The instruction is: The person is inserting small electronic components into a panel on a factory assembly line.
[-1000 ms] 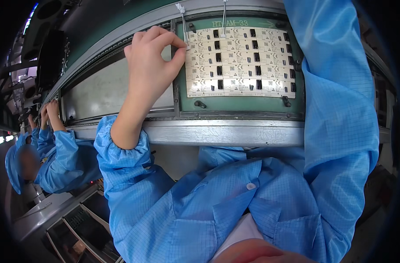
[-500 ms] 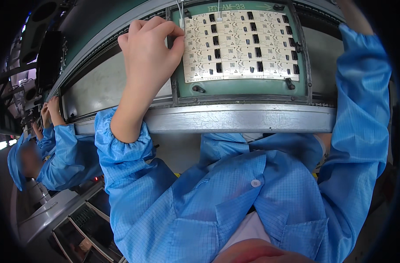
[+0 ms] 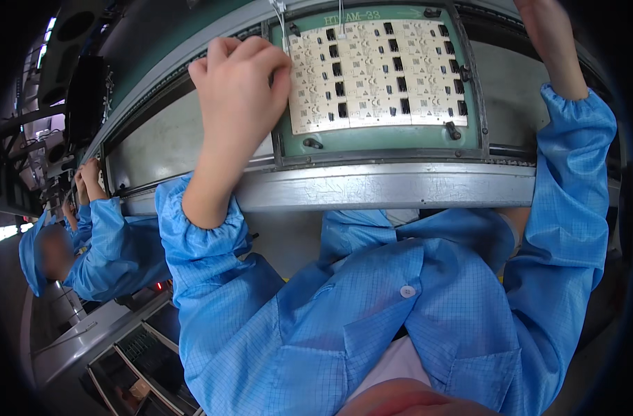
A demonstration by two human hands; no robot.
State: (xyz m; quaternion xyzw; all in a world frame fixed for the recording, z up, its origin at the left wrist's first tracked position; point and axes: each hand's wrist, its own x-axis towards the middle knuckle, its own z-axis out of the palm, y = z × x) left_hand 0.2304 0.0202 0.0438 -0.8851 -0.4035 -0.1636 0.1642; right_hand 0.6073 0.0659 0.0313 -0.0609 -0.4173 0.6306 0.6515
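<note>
A green fixture board (image 3: 379, 142) in a dark frame holds a panel of pale printed circuit boards (image 3: 372, 76), set in rows with black components standing on them. At the panel's left edge, my left hand (image 3: 244, 87) is closed in a pinch. A thin white wire lead (image 3: 283, 24) runs down to its fingertips, which hide the end. Another white wire lead (image 3: 341, 14) meets the panel's upper edge at a small white connector. My right hand (image 3: 549, 38) is raised beyond the fixture's right side; its fingers are cut off by the upper edge.
A metal rail (image 3: 393, 186) runs between me and the fixture. Grey conveyor plates (image 3: 185, 142) flank it. Black clamps (image 3: 453, 130) stick up near its corners. At far left, a person in blue (image 3: 115, 229) works beside the same line, above a rack (image 3: 140, 360).
My right hand has come lower, so more of the hand and wrist shows. The left hand keeps its pinch at the panel's left edge. The whole view has shifted slightly.
</note>
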